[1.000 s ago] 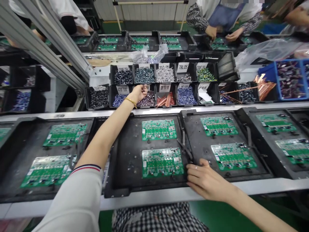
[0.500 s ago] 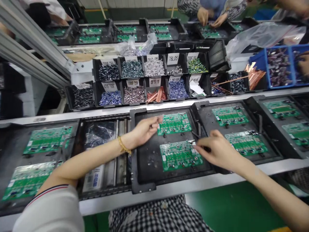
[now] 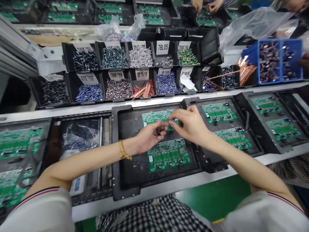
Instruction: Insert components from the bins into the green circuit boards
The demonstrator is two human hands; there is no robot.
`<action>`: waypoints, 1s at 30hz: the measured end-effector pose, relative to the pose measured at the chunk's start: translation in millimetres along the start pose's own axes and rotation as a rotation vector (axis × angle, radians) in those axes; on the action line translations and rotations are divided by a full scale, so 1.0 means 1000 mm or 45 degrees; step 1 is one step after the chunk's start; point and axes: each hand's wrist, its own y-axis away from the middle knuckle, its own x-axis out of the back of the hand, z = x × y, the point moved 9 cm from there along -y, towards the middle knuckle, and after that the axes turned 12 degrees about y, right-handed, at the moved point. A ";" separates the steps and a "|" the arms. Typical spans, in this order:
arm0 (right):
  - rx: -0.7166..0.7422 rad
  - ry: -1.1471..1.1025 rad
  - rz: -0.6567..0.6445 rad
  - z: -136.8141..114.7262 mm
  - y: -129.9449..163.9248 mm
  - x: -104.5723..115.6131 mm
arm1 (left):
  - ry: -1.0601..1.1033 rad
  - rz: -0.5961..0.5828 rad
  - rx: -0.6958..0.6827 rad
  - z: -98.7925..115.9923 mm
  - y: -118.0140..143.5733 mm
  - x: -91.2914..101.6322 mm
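Along the bench [image 3: 159, 189], behind a black tray [image 3: 132, 172] with two green circuit boards [image 3: 169, 154], stand labelled bins [image 3: 172, 50], and above the farther board the left hand [image 3: 149, 135] curls around small dark parts [image 3: 158, 131] while the right hand [image 3: 193, 125] pinches narrowly at its fingertips, any piece there indistinct.

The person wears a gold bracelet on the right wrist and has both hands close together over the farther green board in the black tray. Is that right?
Not quite: the head view shows the gold bracelet on the left wrist. The left hand and right hand are indeed close together over the farther green board in the black tray.
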 end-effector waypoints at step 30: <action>0.230 0.154 -0.294 0.051 -0.032 -0.072 | -0.028 0.178 0.015 0.005 -0.026 0.013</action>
